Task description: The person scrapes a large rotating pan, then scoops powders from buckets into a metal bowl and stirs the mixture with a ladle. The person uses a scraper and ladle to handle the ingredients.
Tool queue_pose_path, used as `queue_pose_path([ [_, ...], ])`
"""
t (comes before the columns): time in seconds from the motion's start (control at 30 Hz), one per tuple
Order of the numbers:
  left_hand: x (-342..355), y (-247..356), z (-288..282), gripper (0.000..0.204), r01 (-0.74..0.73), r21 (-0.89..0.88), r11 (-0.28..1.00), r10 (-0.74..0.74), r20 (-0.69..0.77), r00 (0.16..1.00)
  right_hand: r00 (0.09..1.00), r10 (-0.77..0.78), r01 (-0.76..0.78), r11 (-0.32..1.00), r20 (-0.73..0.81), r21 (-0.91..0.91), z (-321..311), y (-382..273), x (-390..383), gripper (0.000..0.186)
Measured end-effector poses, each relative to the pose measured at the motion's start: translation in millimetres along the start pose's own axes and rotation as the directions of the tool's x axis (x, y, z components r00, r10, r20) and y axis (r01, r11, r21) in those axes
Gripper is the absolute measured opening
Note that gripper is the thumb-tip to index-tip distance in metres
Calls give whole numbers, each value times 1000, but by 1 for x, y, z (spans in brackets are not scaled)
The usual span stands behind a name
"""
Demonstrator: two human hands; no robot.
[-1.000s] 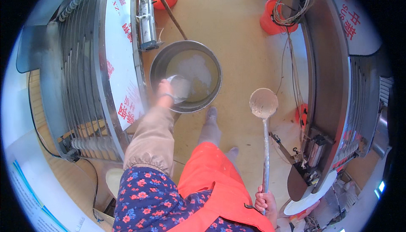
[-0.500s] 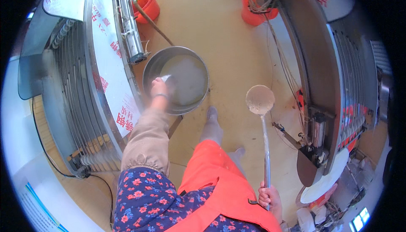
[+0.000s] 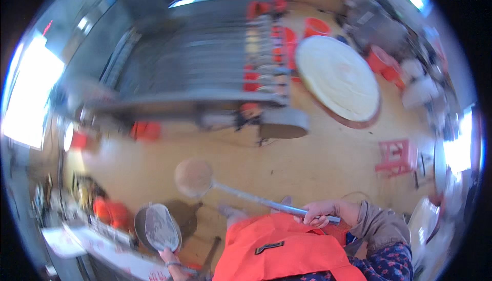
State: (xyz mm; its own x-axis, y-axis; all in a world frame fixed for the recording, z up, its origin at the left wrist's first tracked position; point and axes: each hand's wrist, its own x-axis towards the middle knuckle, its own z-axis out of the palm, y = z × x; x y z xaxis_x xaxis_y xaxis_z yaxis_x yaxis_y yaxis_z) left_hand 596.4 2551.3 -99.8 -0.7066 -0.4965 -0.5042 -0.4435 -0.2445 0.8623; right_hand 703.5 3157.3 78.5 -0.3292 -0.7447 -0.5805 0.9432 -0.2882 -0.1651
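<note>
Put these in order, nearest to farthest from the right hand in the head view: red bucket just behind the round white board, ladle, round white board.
1. Ladle: in the right hand.
2. Round white board: ahead, slightly right.
3. Red bucket: beyond the board.

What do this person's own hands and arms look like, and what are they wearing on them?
Both the left hand and the right hand are bare, without gloves. A narrow greyish band circles the left wrist. The right forearm wears a plain brownish sleeve cover; above it shows a dark blue sleeve with small reddish flowers. Blur hides finer detail.
</note>
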Motion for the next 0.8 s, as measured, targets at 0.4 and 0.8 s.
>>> queue_pose_path([
  [0.4, -368, 20, 478, 56, -271, 265, 925, -92, 850, 519, 882, -445, 462, 881, -154, 102, -71, 194, -339, 24],
  [0.8, -668, -236, 866, 42, -119, 472, 873, -463, 881, 96, 317, -698, 946, 187, -642, 265, -231, 261, -517, 19],
])
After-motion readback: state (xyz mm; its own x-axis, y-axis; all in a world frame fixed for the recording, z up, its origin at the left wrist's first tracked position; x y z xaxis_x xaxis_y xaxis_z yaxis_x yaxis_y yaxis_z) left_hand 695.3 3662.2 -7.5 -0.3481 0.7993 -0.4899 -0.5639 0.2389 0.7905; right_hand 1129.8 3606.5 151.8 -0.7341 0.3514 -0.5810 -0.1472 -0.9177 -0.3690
